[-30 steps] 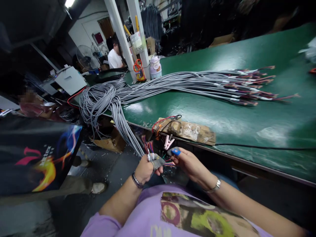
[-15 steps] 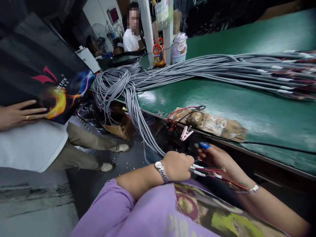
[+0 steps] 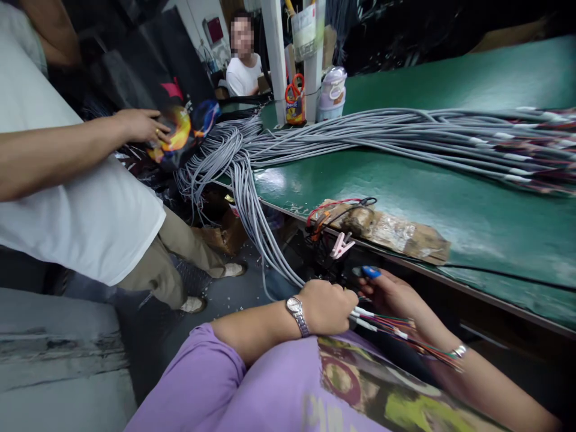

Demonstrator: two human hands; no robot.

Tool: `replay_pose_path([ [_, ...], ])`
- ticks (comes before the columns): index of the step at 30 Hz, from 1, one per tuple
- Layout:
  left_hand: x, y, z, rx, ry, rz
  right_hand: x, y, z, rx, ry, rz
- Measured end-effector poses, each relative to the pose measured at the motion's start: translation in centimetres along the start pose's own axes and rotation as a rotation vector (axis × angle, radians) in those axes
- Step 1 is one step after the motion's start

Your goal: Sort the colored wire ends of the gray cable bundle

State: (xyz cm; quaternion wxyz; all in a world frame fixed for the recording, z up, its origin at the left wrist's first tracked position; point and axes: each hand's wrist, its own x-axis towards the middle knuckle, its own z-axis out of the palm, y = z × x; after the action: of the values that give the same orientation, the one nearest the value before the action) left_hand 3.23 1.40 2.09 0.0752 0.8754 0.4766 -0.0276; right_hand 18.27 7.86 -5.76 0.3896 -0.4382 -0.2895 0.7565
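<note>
My left hand (image 3: 327, 306) is a closed fist round a bunch of grey cables (image 3: 265, 240) that hang down from the green table (image 3: 450, 204). Their stripped ends, thin coloured wires (image 3: 396, 327), stick out to the right across my lap. My right hand (image 3: 389, 291) sits just right of the fist, below the table edge, with a blue cap on one fingertip; it touches the coloured wires, its fingers curled. A pink clip (image 3: 341, 245) hangs at the table edge just above both hands.
A large heap of grey cables (image 3: 382, 135) lies across the table. A taped brown pad (image 3: 396, 228) sits at the near edge. A person in a white shirt (image 3: 81, 204) stands at left holding a black printed bag (image 3: 180, 120). Another person (image 3: 243, 66) sits at the back.
My view swung left, then settled. My left hand turned from upright to lying sideways, laying the wire ends across my lap. The person at left stepped closer and lifted the bag.
</note>
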Motion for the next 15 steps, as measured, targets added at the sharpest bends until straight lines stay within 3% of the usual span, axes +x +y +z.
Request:
replay_pose_path([
  [6,-0.8,-0.9,0.8,-0.203,0.075,-0.045,-1.2,0.3,0.0,-0.156,-0.024,-0.032],
  [11,-3.0,-3.2,3.5,-0.66,0.278,-0.223,-2.4,1.6,-1.2,-0.26,-0.011,-0.089],
  [15,-4.7,-4.8,5.3,-1.077,0.342,-0.374,-3.6,2.2,-2.8,-0.373,-0.034,-0.091],
])
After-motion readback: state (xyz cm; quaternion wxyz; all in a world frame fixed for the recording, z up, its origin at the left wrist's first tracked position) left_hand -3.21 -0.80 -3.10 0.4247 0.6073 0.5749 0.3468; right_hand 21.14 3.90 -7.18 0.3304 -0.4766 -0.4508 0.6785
